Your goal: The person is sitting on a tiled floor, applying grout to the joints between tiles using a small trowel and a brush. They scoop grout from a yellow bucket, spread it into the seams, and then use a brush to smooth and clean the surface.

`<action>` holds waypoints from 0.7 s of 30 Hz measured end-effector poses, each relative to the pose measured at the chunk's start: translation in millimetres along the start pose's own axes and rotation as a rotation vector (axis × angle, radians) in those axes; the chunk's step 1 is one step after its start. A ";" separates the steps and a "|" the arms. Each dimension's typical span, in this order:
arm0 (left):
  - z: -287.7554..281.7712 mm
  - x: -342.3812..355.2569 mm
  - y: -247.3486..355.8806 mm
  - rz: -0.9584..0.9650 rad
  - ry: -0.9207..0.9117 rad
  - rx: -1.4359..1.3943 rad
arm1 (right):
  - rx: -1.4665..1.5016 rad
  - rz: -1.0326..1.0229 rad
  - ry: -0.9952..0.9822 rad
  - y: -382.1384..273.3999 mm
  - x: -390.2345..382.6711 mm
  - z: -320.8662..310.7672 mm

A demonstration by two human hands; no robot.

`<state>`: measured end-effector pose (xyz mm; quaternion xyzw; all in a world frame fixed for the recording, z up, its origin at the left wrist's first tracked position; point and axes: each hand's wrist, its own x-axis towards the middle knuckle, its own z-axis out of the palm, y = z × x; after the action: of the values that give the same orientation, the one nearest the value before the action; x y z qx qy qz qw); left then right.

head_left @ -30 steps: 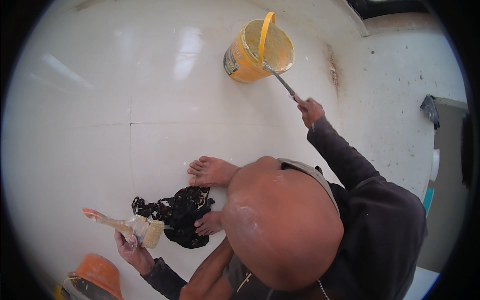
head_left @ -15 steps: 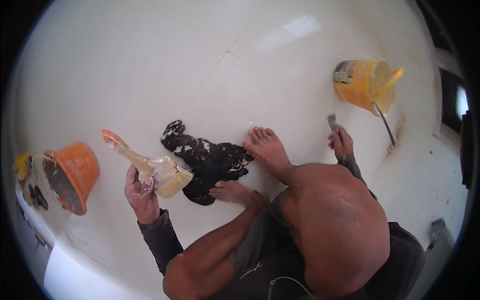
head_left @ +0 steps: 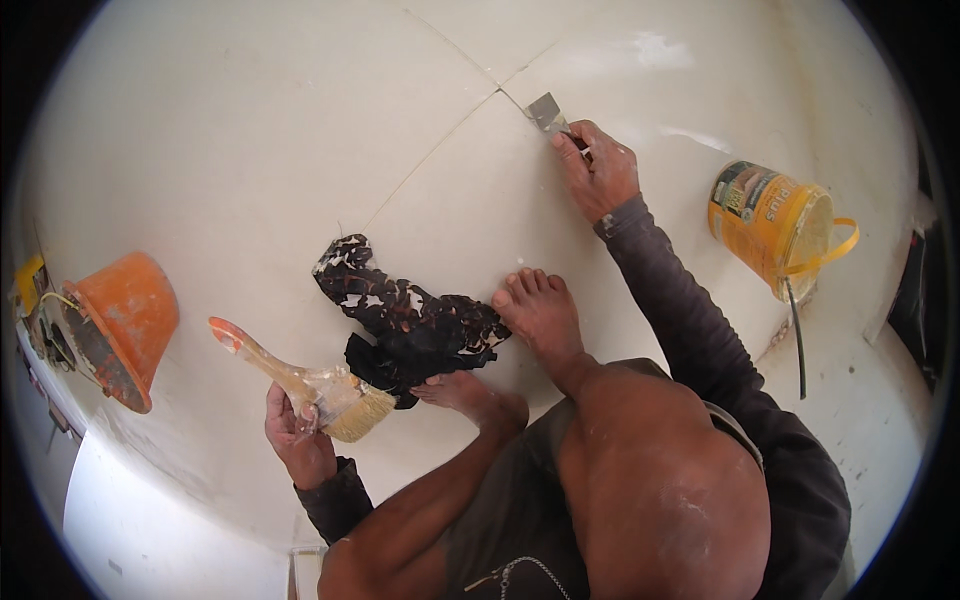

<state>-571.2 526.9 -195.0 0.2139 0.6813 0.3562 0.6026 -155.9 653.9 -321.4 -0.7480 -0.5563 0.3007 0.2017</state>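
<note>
In the head view, my left hand [head_left: 305, 445] holds a wide, paint-smeared brush [head_left: 355, 408] with pale bristles and a wooden handle with an orange tip. My right hand [head_left: 600, 170], reaching forward, is closed on a metal putty knife [head_left: 547, 112], whose blade is at a thin floor joint near where lines cross. A crumpled black, spotted cloth [head_left: 410, 330] lies by my bare feet, between my two hands and nearer me.
A yellow bucket [head_left: 750, 220] stands at the right with a long rod [head_left: 797, 350] sticking out of it. An orange tub [head_left: 130, 315] with smaller items beside it is at the left. The pale tiled floor [head_left: 230, 160] surrounds me.
My right hand has left the rod in the yellow bucket, holds the putty knife, and has moved forward onto the floor joint. The view has turned; my left hand still holds the brush.
</note>
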 end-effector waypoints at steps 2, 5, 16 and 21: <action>5.0 8.4 -5.5 -0.024 0.015 0.009 | 0.005 0.025 0.000 13.3 5.8 8.1; 12.1 21.5 -9.2 -0.020 0.040 0.019 | 0.032 -0.081 0.065 27.1 14.1 19.5; 23.9 30.6 -5.6 -0.035 0.018 0.016 | -0.004 -0.207 0.172 7.2 40.6 30.2; 18.6 18.3 -2.0 -0.018 0.050 0.035 | -0.074 -0.249 0.150 11.6 21.6 24.5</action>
<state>-556.1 543.1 -209.1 0.2094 0.7042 0.3440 0.5847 -159.8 670.2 -351.7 -0.7004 -0.6388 0.1961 0.2508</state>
